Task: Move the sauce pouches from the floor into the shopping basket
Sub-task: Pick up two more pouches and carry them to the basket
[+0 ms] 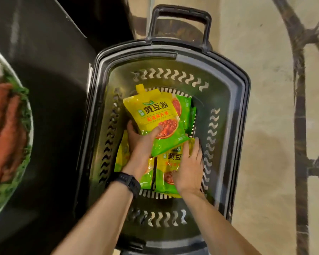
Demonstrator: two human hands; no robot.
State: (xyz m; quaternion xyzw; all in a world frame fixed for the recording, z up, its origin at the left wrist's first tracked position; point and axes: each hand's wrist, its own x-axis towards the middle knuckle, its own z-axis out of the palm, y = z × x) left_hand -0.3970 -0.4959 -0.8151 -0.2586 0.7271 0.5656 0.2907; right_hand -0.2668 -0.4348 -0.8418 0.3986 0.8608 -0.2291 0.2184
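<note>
A dark plastic shopping basket (234, 100) with slotted walls stands on the floor below me. Several yellow-and-green sauce pouches lie inside it. My left hand (140, 142), with a black watch on the wrist, is shut on the top pouch (155, 116), thumb on its front near the lower edge; its spout points to the far end. My right hand (189, 166) lies flat, fingers spread, on another pouch (168, 162) at the near right of the basket floor. More pouches (184, 107) show under the top one.
The basket's pull handle (180, 15) sticks out at the far end. A dark panel (44, 70) with a printed food picture (6, 135) stands to the left. Beige tiled floor (265, 126) with shadow lines lies to the right.
</note>
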